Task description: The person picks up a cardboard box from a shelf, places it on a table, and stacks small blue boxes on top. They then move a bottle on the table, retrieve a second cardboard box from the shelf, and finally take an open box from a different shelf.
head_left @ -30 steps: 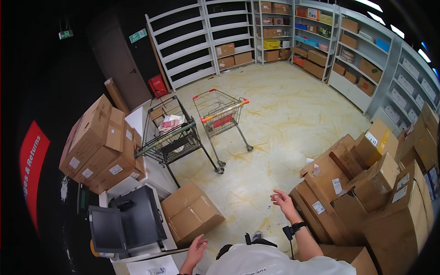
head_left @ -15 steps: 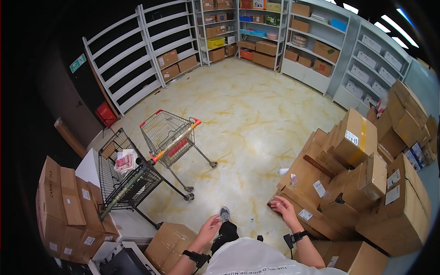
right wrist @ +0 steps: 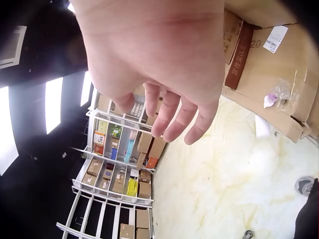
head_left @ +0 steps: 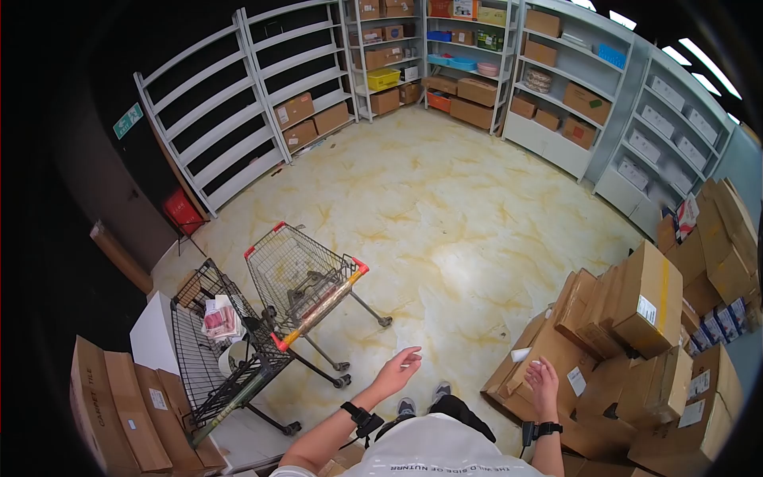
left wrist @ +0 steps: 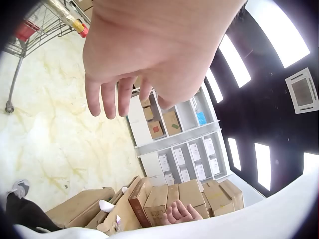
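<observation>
My left hand (head_left: 397,372) is held out in front of the body over the floor, its fingers loosely extended and holding nothing. In the left wrist view the same hand (left wrist: 149,55) hangs with its fingers apart. Nearest to it is a wire shopping cart (head_left: 306,282) with red corners and an orange handle. My right hand (head_left: 543,385) is raised beside the stacked cardboard boxes (head_left: 556,350), overlapping them in the head view. In the right wrist view the right hand (right wrist: 159,64) has relaxed, slightly bent fingers with nothing between them.
A black cart (head_left: 226,381) holding printed papers (head_left: 222,318) stands left of the other cart. Folded cartons (head_left: 119,405) lean at the lower left. White shelves (head_left: 572,95) with boxes and bins line the back and right. Pale floor (head_left: 421,215) stretches between.
The view has swung right and down. Both hands have come forward, the left hand rising from low beside the body. The carts now appear nearer, and both shoes show.
</observation>
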`<state>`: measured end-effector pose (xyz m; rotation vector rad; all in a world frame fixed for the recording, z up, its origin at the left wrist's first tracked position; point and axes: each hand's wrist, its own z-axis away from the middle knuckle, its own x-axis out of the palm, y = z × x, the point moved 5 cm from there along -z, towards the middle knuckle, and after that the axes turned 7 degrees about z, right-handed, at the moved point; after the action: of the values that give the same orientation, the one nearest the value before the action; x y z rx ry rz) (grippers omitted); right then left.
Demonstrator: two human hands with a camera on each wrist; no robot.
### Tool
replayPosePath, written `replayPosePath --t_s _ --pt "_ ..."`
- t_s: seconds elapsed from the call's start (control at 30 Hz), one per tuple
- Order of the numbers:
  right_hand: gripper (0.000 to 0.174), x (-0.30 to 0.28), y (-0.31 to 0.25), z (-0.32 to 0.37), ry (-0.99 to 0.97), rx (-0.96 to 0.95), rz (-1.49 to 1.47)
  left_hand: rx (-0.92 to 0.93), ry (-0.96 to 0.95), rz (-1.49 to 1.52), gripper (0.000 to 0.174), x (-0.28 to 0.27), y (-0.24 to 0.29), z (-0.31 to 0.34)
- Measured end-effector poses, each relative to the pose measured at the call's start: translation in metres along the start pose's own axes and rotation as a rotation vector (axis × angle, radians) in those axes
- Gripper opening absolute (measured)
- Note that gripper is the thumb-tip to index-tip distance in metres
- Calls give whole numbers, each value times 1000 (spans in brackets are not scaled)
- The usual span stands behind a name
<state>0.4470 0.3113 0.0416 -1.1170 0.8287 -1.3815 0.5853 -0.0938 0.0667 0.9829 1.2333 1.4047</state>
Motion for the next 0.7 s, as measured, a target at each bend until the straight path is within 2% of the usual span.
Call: replayPosePath --t_s 0.13,0.23,0.37,0.43,0.5,0.53,0.6,0.7 --pt "43 -9 24 -56 90 91 -111 -44 5 -24 42 -7 -5 -46" --pt "44 -2 34 -127 84 124 -247 -77 -29 -29 43 -14 -3 -81" --pt "46 33 19 -260 -39 118 -261 -200 31 -135 43 -47 -15 -140" --pt "48 48 3 -333 -100 135 -217 -260 84 -153 43 -44 -15 -175" --pt "53 85 -15 -394 -204 154 -260 -290 177 103 50 -57 8 -209" --pt "53 105 -24 -419 -228 180 -247 -306 209 114 50 -63 21 -222" --pt "54 152 -51 -464 -366 193 -294 -165 275 364 64 -72 51 -246" --pt "54 223 -87 -508 -497 224 -271 -127 392 399 73 -84 67 -268"
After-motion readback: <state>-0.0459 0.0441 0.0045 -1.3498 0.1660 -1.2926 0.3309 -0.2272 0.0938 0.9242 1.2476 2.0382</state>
